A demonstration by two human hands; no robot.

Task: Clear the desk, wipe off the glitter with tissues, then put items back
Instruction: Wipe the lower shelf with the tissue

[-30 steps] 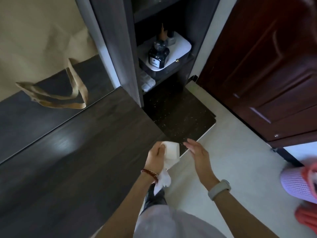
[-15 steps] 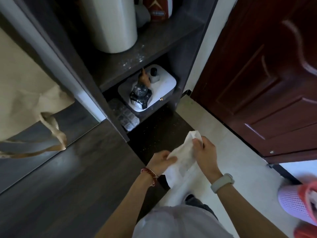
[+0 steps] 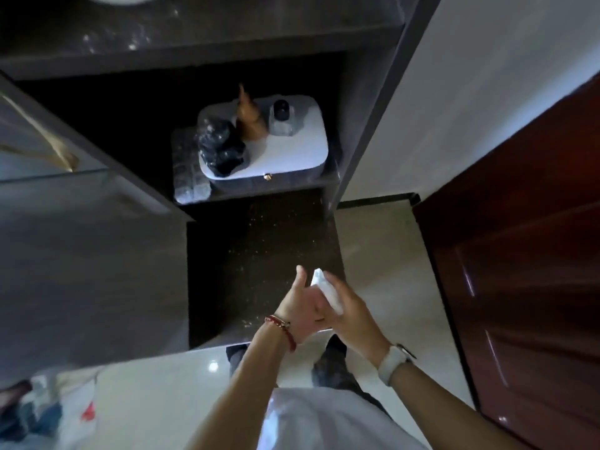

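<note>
Tissue pressed between both hands

The white tissue sits between the left hand and right hand, both closed around it, above the glitter-speckled bench.

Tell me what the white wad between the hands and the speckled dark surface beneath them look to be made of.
White wad: soft tissue paper, matte and crumpled, pressed between the left hand and right hand. Speckled surface: probably dark laminated board, smooth; the pale flecks look like loose glitter.
</note>
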